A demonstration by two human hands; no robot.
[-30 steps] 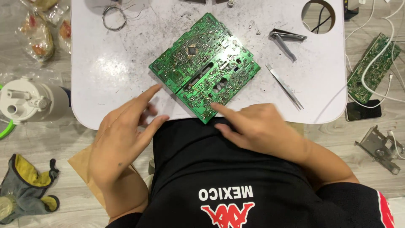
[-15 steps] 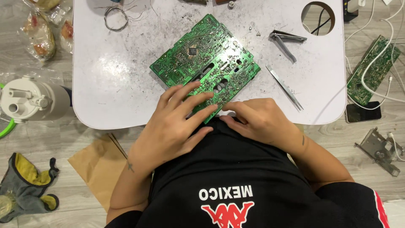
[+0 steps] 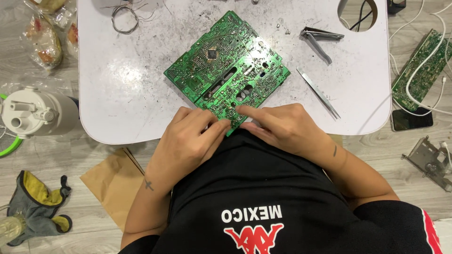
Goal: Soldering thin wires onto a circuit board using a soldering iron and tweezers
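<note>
Green circuit board [image 3: 228, 70] lies flat on white table [image 3: 122, 94], turned diagonally, one corner toward the person. Left hand [image 3: 188, 141] and right hand [image 3: 282, 127] rest loose, fingertips pressing its near corner, gripping nothing. Clear bags [image 3: 44, 37] on floor hold food.

Looks like a makeshift home electronics repair spot: scuffed white table [image 3: 122, 94] low over wood floor [image 3: 56, 150], green circuit board [image 3: 226, 70] near its front edge, tweezers [image 3: 318, 84] and pliers [image 3: 320, 37] toward the right edge, second board [image 3: 419, 66], phone [image 3: 412, 120] and cables [image 3: 423, 61] on the floor.
</note>
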